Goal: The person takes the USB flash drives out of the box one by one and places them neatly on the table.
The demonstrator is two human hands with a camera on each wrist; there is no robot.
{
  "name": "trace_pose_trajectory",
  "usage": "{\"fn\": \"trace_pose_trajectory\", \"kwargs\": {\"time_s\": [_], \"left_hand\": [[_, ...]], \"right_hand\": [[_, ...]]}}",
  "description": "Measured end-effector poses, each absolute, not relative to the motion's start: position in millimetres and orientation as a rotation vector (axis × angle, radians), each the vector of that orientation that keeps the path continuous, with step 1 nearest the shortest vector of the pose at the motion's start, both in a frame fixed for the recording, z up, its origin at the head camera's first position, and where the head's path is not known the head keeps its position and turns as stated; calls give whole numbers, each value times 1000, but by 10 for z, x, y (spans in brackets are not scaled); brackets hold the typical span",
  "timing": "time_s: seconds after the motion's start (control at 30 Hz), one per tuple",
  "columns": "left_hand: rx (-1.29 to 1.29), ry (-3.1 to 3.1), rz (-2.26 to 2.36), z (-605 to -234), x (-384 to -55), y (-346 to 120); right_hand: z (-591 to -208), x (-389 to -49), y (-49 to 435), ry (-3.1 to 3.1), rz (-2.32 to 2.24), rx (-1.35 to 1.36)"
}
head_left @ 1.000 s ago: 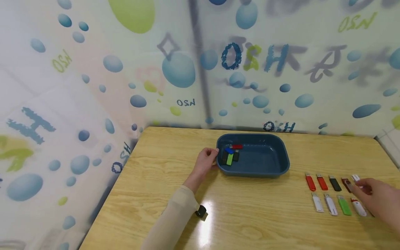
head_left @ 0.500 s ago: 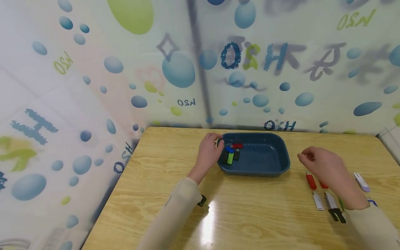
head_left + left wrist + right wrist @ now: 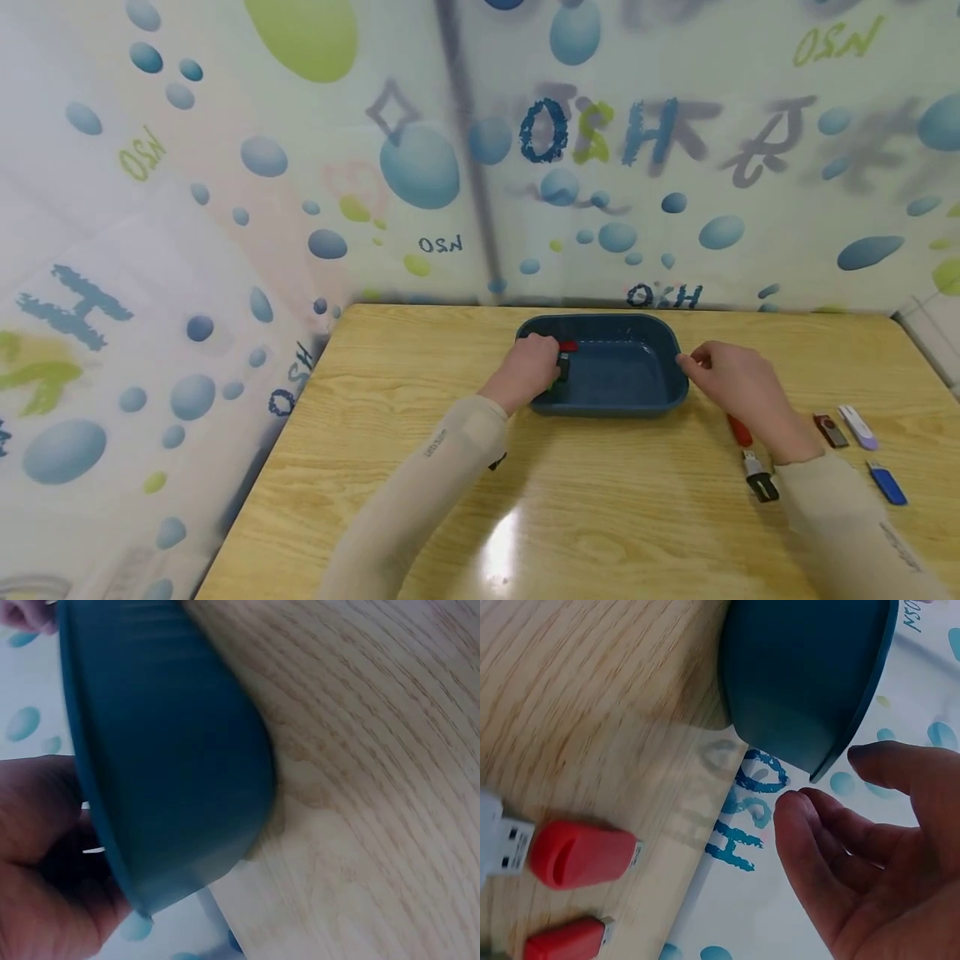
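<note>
A dark blue plastic basin (image 3: 630, 385) sits near the wall with USB flash drives in its left end; a red flash drive (image 3: 568, 346) and a black flash drive (image 3: 563, 367) show there. My left hand (image 3: 531, 367) reaches over the left rim into the basin, above these drives. Its fingertips are hidden, and whether they pinch a drive cannot be made out. At the basin's right end is my right hand (image 3: 733, 379), thumb and fingers apart beside the rim, holding nothing. The right wrist view shows that gap by the basin wall.
Several flash drives lie at the table's right, among them a brown one (image 3: 830, 431), a white and lilac one (image 3: 857, 427) and a blue one (image 3: 887, 483). Red drives (image 3: 585, 855) lie below my right hand. A patterned wall sheet (image 3: 420, 250) stands behind the wooden table (image 3: 615, 500).
My right hand has moved left from the rows of flash drives to the basin's right rim. My left hand has shifted from the left rim into the basin.
</note>
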State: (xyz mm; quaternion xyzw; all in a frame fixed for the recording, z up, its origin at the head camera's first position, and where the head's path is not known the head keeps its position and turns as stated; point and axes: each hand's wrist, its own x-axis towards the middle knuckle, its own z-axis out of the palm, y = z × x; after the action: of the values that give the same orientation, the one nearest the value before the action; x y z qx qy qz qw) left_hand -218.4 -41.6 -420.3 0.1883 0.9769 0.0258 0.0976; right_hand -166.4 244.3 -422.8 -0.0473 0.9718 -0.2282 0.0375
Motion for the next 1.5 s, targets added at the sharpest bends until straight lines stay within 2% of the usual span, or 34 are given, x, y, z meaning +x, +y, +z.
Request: {"fn": "trace_pose_trajectory", "kwargs": {"time_s": [1.07, 1.3, 1.5], "left_hand": [[508, 2885, 150, -4395, -2202, -325], [540, 2956, 486, -4149, -2076, -503], [455, 2977, 762, -3973, -2099, -828]], "right_hand": [[-4290, -1791, 2249, 2965, -679, -143], [-4313, -1741, 2267, 3006, -735, -134], [-4334, -1743, 2305, 3030, -774, -123]]}}
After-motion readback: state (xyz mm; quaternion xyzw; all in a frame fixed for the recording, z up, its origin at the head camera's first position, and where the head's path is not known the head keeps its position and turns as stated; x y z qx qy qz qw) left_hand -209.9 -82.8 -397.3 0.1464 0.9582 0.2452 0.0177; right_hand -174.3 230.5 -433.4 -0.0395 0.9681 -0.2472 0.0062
